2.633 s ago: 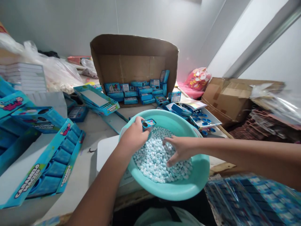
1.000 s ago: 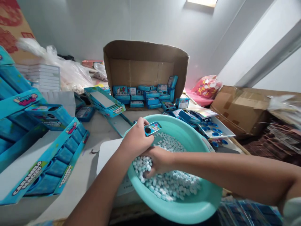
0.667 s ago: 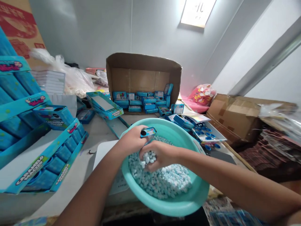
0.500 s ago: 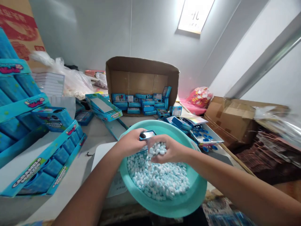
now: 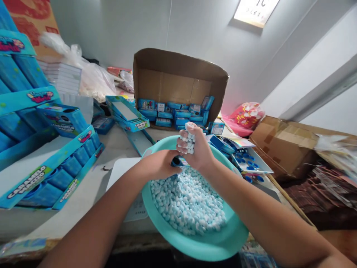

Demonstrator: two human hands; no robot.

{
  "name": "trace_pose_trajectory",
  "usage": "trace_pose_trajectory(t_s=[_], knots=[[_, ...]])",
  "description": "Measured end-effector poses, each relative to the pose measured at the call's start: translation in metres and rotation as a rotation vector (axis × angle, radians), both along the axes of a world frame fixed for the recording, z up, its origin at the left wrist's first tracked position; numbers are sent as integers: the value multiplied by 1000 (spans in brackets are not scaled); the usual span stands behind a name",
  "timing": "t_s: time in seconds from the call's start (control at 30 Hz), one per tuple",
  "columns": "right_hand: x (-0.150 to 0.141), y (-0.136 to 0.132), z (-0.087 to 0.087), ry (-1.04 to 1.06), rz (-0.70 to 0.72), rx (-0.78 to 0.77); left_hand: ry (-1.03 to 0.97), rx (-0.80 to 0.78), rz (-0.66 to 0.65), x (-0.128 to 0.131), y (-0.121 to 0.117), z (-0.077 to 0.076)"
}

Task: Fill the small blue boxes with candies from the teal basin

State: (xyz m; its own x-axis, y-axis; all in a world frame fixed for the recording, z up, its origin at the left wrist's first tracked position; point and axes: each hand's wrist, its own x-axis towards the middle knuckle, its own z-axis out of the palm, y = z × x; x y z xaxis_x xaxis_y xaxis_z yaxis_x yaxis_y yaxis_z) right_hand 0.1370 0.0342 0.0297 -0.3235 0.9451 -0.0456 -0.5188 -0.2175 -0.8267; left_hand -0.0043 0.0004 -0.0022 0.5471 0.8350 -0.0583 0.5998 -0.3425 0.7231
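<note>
Filling seemingly underway: small blue box (image 5: 184, 162) is gripped by left hand (image 5: 159, 163) over far left of basin (image 5: 195, 250), sweets (image 5: 190, 144) are clutched in right hand (image 5: 199, 149) just above, careful aim at box's hole (image 5: 176, 161) probably needed next.

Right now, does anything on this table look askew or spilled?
One blue box rests askew at the far end of the display tray, out of line with the row of boxes inside it. No pellets look spilled around the teal basin.
</note>
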Motion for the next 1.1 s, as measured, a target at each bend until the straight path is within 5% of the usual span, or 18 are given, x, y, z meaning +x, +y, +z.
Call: trace_pose_trajectory(t_s=[0.4,1.1], knots=[[2,-2,-21,-14,-62,-33,70,29,92,2,-1,1],[2,-3,-20,-73,-93,-56,88,-13,125,7,0,2]])
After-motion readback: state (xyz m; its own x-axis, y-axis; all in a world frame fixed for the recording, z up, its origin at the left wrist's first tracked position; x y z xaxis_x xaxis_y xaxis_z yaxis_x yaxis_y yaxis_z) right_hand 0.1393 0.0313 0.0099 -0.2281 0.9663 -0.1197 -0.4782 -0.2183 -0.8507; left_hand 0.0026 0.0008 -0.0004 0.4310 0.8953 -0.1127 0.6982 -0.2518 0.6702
